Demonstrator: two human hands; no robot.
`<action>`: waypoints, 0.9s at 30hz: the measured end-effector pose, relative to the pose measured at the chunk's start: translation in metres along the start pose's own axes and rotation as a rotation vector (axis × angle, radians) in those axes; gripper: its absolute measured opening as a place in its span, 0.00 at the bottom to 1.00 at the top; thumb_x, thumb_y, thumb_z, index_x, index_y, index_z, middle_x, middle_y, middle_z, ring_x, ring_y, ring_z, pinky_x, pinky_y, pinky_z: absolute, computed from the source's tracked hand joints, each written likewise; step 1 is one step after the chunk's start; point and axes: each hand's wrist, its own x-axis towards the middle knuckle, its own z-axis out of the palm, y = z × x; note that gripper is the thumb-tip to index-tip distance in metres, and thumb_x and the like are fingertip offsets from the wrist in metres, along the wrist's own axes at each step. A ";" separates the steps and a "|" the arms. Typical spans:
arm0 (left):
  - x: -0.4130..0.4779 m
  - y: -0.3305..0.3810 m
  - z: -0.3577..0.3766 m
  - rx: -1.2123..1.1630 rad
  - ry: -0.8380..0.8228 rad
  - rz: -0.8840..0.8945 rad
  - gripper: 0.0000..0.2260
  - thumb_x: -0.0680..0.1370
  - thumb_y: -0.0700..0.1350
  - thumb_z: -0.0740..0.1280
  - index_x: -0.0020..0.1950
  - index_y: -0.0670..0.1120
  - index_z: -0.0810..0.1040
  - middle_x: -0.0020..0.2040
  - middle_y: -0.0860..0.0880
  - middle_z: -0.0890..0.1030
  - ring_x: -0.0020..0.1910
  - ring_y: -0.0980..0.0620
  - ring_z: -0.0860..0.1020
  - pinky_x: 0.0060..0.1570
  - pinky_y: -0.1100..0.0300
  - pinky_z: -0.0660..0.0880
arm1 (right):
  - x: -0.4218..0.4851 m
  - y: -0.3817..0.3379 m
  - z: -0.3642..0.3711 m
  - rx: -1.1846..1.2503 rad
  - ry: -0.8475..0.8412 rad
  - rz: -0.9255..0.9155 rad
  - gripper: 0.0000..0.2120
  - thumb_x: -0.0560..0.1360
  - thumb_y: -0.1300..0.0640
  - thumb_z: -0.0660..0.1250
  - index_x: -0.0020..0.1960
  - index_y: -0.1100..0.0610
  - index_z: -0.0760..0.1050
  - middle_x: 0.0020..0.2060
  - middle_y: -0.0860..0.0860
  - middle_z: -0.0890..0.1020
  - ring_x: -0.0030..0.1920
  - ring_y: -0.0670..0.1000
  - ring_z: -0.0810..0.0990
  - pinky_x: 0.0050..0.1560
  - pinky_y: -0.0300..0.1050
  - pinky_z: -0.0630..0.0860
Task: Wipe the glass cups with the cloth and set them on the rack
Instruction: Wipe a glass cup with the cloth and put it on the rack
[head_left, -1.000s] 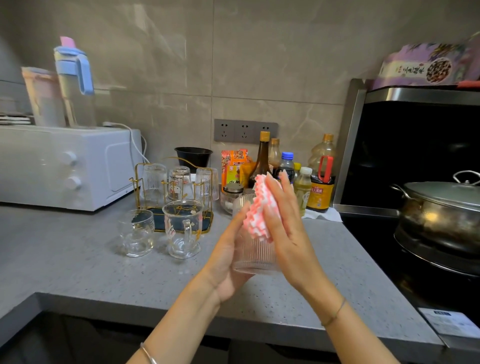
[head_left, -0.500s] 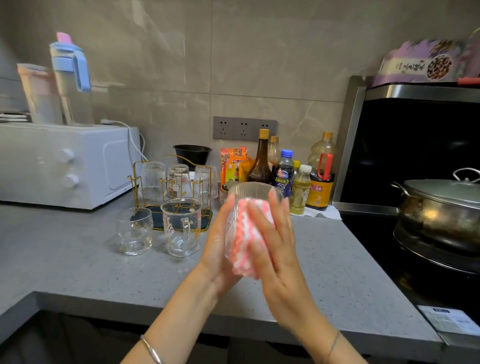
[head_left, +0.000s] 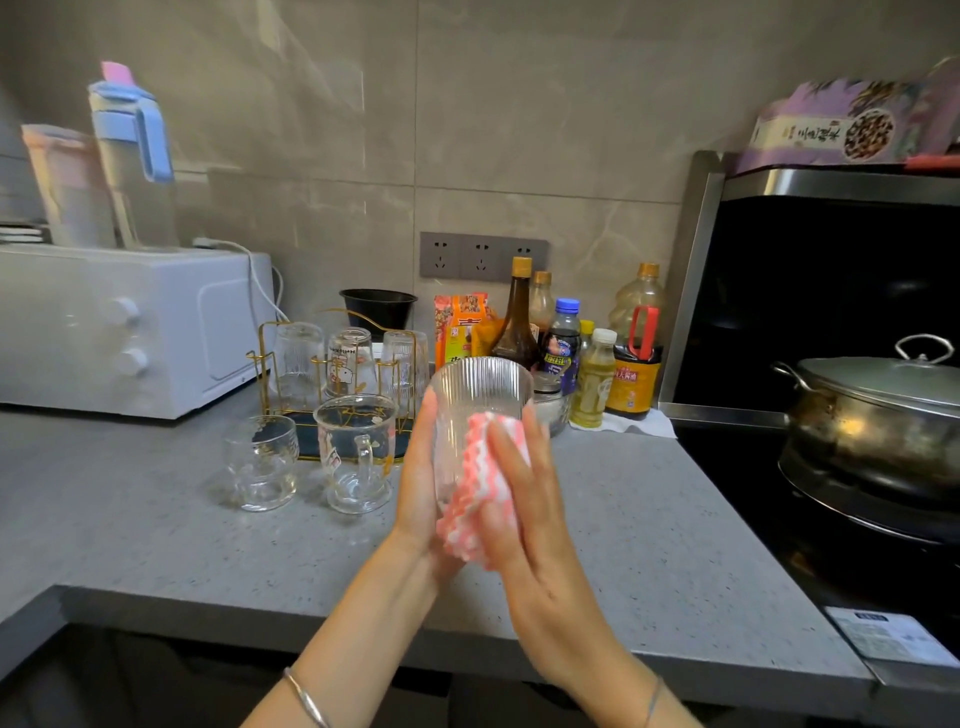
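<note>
A white oven (head_left: 130, 327) stands far left on the tabletop (head_left: 156, 530). Before the gold rack (head_left: 267, 358) (three glasses upturned on it) sit a small glass cup (head_left: 260, 462) and a handled mug (head_left: 356, 452). The left hand (head_left: 421, 499) grips the ribbed glass cup (head_left: 480, 395), upright above the tabletop. The right hand (head_left: 524, 514), fingers (head_left: 511, 457) straight, presses the pink cloth (head_left: 480, 493) flat against its near side. Bottles (head_left: 592, 384) and a pot (head_left: 878, 415) stand to the right.

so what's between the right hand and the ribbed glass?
The pink-and-white cloth: the right hand presses it against the side of the ribbed glass, which the left hand holds. Head view.
</note>
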 end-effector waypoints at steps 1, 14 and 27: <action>0.001 0.002 0.001 0.005 0.003 0.022 0.28 0.77 0.63 0.58 0.56 0.42 0.84 0.53 0.41 0.83 0.50 0.45 0.83 0.53 0.50 0.81 | -0.006 0.000 0.002 -0.012 -0.003 -0.006 0.25 0.78 0.35 0.48 0.74 0.35 0.50 0.75 0.34 0.42 0.76 0.41 0.38 0.75 0.61 0.50; -0.013 -0.004 0.005 0.261 -0.082 -0.114 0.25 0.77 0.64 0.57 0.62 0.49 0.81 0.60 0.44 0.82 0.55 0.46 0.82 0.54 0.49 0.76 | 0.036 0.002 -0.030 -0.038 0.149 0.012 0.26 0.78 0.35 0.48 0.75 0.36 0.52 0.75 0.32 0.44 0.76 0.40 0.40 0.75 0.62 0.51; -0.005 -0.001 0.008 0.059 -0.012 -0.014 0.32 0.75 0.67 0.61 0.66 0.43 0.78 0.64 0.40 0.78 0.63 0.42 0.76 0.69 0.44 0.68 | -0.014 -0.004 0.000 -0.025 0.034 -0.032 0.24 0.78 0.36 0.49 0.74 0.34 0.52 0.75 0.34 0.43 0.76 0.43 0.39 0.74 0.62 0.50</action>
